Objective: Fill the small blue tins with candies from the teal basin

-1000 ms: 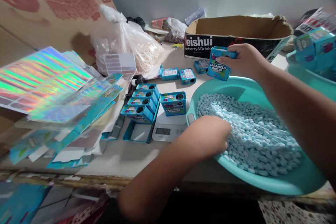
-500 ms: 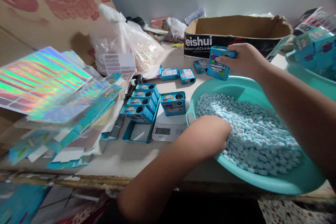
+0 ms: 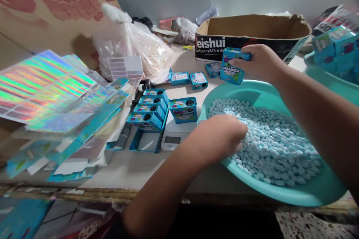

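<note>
Cluttered tabletop (image 3: 134, 168): the left hand (image 3: 220, 136) curls its fingers into the blue candies (image 3: 280, 145) in the teal basin (image 3: 308, 196). The right hand (image 3: 260, 61) clasps a candy box (image 3: 231, 69) upright over the far rim, just beyond.

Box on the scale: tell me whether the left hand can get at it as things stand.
Probably yes. The left hand lies in the candies by the basin's left rim; the box stands on the scale just past that rim, nothing between. It is curled among candies, though.
</note>
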`<state>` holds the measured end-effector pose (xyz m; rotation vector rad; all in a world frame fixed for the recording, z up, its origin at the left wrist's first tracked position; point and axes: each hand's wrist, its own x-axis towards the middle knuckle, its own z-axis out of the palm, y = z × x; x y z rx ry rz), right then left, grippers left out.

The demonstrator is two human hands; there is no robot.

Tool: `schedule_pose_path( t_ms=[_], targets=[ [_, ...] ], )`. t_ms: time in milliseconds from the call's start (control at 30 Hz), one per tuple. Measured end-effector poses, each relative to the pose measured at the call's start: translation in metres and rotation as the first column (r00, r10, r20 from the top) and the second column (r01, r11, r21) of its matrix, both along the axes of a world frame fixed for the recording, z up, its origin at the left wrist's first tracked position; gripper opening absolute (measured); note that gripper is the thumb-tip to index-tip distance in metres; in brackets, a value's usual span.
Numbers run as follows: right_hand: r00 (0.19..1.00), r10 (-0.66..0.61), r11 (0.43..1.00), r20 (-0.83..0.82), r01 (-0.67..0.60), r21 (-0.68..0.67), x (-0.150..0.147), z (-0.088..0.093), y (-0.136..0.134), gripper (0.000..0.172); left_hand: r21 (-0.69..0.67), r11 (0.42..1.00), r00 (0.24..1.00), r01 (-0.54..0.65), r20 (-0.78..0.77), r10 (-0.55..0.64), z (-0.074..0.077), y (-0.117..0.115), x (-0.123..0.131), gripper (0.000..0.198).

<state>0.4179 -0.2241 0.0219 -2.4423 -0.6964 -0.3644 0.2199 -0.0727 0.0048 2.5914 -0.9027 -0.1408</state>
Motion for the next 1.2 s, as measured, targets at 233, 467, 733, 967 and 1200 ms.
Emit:
schedule_pose_path(
  t_ms=[233,467,733,967,1200],
  targets=[
    [1.0,-0.011,1.0,-0.005,0.011,-0.004,-0.003,0.002,0.003,0.04,-0.384,0.898,0.923,-0.214,0.221,0.314,0.027,0.064,-0.005,0.015],
    [0.999,-0.021,1.0,-0.028,0.021,-0.003,-0.003,0.004,0.001,0.038,-0.346,0.81,0.821,-0.475,0.159,0.549,0.025,0.087,-0.002,0.018],
    [1.0,-0.009,1.0,-0.004,0.009,-0.015,-0.002,0.002,0.0,0.039,-0.34,0.812,0.821,-0.475,0.161,0.548,0.017,0.087,0.005,0.022],
    [1.0,-0.011,1.0,-0.016,0.011,-0.005,0.0,0.001,-0.002,0.039,-0.339,0.8,0.806,-0.495,0.165,0.568,0.017,0.091,0.005,0.025],
    [1.0,-0.013,1.0,0.002,0.013,-0.02,-0.002,0.001,0.001,0.038,-0.366,0.726,0.702,-0.583,0.223,0.676,0.016,0.102,0.006,0.018]
  ],
)
